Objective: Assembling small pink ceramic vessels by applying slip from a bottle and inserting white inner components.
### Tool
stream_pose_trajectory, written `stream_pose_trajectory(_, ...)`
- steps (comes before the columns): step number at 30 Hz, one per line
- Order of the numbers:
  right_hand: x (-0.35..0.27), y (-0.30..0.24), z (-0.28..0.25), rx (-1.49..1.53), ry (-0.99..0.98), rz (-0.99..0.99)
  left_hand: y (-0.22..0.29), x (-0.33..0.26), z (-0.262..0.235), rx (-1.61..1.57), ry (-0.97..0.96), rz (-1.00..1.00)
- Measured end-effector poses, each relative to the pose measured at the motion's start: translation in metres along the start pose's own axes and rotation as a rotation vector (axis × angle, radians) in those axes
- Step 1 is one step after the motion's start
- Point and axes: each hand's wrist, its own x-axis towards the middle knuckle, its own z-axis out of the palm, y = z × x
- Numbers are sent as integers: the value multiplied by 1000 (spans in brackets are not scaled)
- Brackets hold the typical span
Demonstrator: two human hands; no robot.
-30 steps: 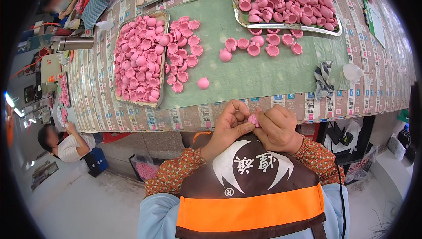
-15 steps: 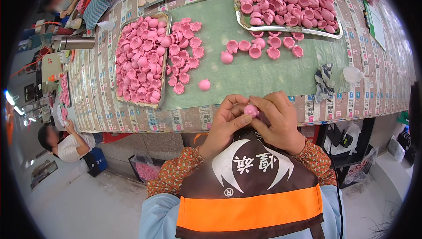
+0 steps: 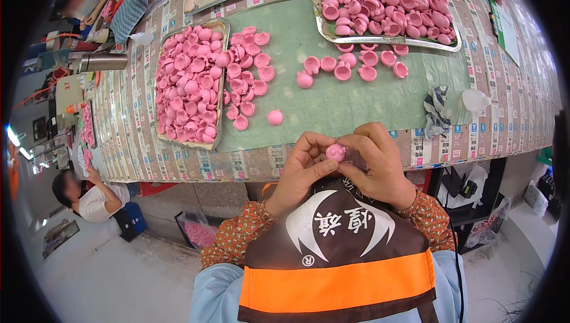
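Observation:
Between my two hands, just off the table's front edge, is a small round pink plastic piece (image 3: 336,152) with small bumps on the side facing up. My left hand (image 3: 304,164) pinches it from the left with thumb and forefinger, the other fingers curled. From the right, the thumb and fingertips of my right hand (image 3: 380,162) close on the same piece. A single pink ball-shaped piece (image 3: 274,117) lies on the green mat (image 3: 285,100) beyond my left hand. Hollow pink half shells (image 3: 342,70) are scattered farther back on the mat.
A metal tray (image 3: 219,103) heaped with pink shells stands at the left, loose ones beside it. Another full tray (image 3: 415,43) is at the back right. A crumpled cloth (image 3: 437,109) and a white plastic bottle (image 3: 475,101) lie at the right. Another person (image 3: 98,195) sits far left.
The pink piece has turned in my fingers, so its bumps face differently. Both hands keep their hold with small finger shifts.

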Motion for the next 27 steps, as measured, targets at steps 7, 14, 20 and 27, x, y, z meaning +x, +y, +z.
stream_pose_trajectory(7, 1, -1, -4, 49, -76, -4, -8, 1, -7, 68, -39, 50)
stream_pose_trajectory(14, -1, -2, -2, -24, -15, -166, -11, -3, -3, 106, -47, 68)
stream_pose_trajectory(20, -7, -2, -1, -122, 8, -237, -14, -4, -5, 119, -57, 67)
stream_pose_trajectory(27, -9, -2, 0, -175, 55, -326, -14, -7, -3, 148, -78, 83)
